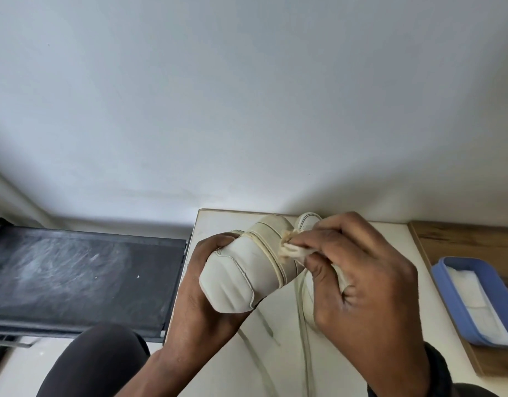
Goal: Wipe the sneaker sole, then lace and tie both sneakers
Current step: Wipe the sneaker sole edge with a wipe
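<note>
Off-white sneaker (241, 270) is held up over the bench (413, 247), heel toward me, toe pointing off at the wall (247, 110), sole side turned right. Underneath, the left hand (201, 299) grips it round the heel end. On the right hand (361, 282), the fingers (321, 237) pinch a grubby wipe (292, 250) right on the yellowed sole edge (271, 247), so that's the working one.

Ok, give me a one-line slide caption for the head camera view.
Left hand holds a white sneaker while the right hand pinches a wipe against its sole edge; second sneaker behind.
</note>
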